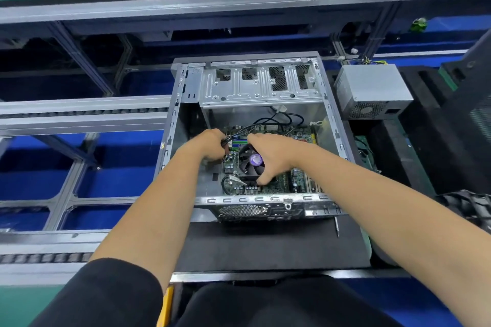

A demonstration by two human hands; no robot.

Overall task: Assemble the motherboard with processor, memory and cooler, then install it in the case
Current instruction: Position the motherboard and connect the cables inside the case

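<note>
With the motherboard in the case, the left hand grips black cables while the right hand grasps the cooler, likely seating it before screwing down.

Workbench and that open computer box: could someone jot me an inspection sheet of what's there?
Surface: black mat under the case.
Job's things: motherboard with cooler lies inside open case.
Clutter: screwdriver on mat; power supply right of case.
Hands: left hand grips black cables; right hand spans the cooler.
Cables: more black leads behind the board.
Surroundings: conveyor rails, green floor.
</note>
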